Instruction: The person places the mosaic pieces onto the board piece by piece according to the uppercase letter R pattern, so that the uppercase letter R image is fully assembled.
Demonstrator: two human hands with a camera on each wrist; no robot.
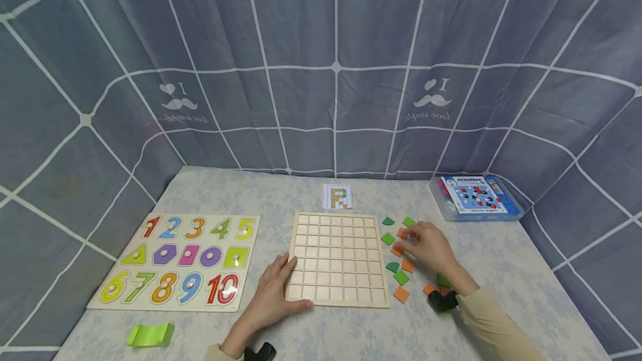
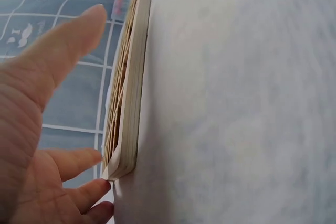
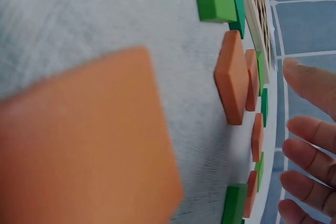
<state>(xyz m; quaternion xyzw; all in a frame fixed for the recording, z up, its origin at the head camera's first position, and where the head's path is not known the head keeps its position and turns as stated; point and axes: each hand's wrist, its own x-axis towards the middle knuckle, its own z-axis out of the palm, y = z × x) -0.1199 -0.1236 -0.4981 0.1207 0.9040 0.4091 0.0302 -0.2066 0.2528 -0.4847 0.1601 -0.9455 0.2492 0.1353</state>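
A square wooden grid board (image 1: 337, 303) lies flat on the table. My left hand (image 1: 273, 291) touches its left edge, with thumb and fingers spread around the near corner. In the left wrist view the fingertips meet the board's side (image 2: 134, 93), while the thumb stands apart from it. To the right of the board are loose orange squares (image 1: 400, 294), green squares (image 1: 401, 277) and dark green quarter-round pieces (image 1: 393, 267). My right hand (image 1: 428, 244) hovers over the orange squares at the far end of this group. The right wrist view shows its fingers (image 3: 310, 129) spread, with nothing between them.
Behind the board lies a small card (image 1: 337, 196) with a coloured letter pattern. A number and shape puzzle (image 1: 165, 306) is on the left, with a green curved block (image 1: 150, 335) in front. A clear plastic box (image 1: 476, 199) stands at the back right. Curtains surround the table.
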